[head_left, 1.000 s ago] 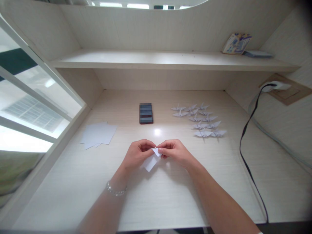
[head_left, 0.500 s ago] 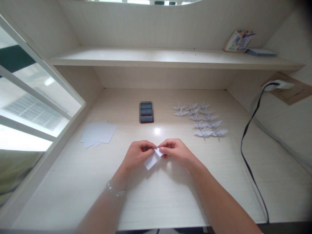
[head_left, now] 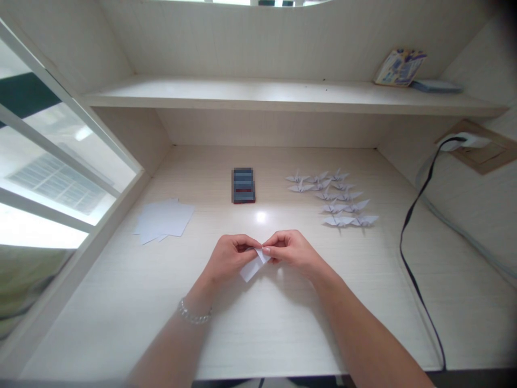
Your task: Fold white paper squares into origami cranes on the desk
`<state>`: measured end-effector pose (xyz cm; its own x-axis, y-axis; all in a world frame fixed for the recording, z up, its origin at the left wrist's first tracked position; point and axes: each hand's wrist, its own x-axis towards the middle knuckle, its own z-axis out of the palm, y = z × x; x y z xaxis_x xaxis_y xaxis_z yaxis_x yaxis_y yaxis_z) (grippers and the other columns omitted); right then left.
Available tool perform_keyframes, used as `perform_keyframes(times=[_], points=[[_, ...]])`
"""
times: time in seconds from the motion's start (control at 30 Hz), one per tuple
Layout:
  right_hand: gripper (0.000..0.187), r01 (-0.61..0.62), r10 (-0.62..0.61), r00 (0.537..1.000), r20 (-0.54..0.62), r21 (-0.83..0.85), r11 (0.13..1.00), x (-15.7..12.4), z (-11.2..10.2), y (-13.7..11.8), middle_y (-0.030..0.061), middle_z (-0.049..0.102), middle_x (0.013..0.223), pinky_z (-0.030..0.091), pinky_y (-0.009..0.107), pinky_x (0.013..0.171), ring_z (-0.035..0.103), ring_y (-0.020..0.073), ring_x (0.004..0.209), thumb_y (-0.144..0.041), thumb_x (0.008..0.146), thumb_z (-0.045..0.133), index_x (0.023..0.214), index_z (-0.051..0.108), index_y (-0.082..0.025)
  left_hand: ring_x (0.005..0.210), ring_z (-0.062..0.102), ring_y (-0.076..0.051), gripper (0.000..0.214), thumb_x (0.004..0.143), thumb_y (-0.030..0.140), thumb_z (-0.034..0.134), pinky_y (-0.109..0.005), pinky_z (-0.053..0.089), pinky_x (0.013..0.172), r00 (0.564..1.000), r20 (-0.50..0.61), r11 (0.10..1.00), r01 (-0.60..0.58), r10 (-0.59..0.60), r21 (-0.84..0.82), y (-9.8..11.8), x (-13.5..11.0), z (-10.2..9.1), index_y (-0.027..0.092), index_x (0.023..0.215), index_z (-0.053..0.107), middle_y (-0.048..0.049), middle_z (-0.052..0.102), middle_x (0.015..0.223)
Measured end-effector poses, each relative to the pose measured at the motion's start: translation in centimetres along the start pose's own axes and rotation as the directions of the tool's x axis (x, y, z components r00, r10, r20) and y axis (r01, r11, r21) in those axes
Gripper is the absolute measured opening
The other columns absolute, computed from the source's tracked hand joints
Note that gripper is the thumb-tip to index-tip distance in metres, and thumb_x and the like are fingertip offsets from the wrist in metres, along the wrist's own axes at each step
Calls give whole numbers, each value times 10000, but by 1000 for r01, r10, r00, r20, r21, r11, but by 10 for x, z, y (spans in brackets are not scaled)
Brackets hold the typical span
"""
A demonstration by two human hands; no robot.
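Note:
Both my hands meet over the middle of the pale wooden desk (head_left: 283,323). My left hand (head_left: 228,258) and my right hand (head_left: 291,250) pinch a small folded piece of white paper (head_left: 252,267) between fingertips, its lower corner pointing down and left toward the desk. A thin bracelet circles my left wrist. Loose white paper sheets (head_left: 163,221) lie to the left of my hands. Several finished white paper cranes (head_left: 335,196) sit in rows to the right, beyond my right hand.
A dark phone-sized object (head_left: 243,185) lies behind my hands. A black cable (head_left: 407,242) runs from a wall socket down the desk's right side. A shelf (head_left: 283,97) above holds a leaning booklet (head_left: 398,67). Glass panes border the left.
My fingers have shifted slightly on the folded paper, closing tighter over its top edge. The view has tilted a little downward.

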<state>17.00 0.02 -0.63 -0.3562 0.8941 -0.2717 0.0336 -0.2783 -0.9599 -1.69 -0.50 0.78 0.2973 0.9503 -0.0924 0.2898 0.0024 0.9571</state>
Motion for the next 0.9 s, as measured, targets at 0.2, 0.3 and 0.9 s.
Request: perform_keyframes(times=[0.2, 0.3, 0.9], points=[[256, 4, -3, 1000, -10, 40, 999, 0, -1, -2, 28, 651, 608, 474, 264, 546, 596, 137, 556, -342, 600, 765, 724, 685, -133, 762, 654, -197, 156, 719, 222, 623, -281, 509, 676, 998, 49, 998, -34, 37, -54, -4, 1, -4, 164, 811, 736, -82, 724, 862], [250, 13, -11, 999, -32, 48, 999, -1, -2, -2, 31, 653, 611, 474, 262, 548, 603, 138, 561, -327, 598, 767, 730, 686, -130, 784, 656, -198, 176, 734, 218, 610, -280, 510, 677, 999, 40, 995, -26, 30, -96, -4, 2, -4, 159, 848, 730, -87, 723, 876], [186, 31, -35, 995, -89, -46, 998, -2, 4, -5, 37, 661, 632, 470, 260, 548, 603, 143, 570, -266, 623, 721, 750, 695, -132, 739, 638, -180, 215, 717, 287, 648, -256, 480, 622, 996, 16, 991, 86, -85, -106, -5, 5, -4, 147, 872, 700, -85, 712, 848]])
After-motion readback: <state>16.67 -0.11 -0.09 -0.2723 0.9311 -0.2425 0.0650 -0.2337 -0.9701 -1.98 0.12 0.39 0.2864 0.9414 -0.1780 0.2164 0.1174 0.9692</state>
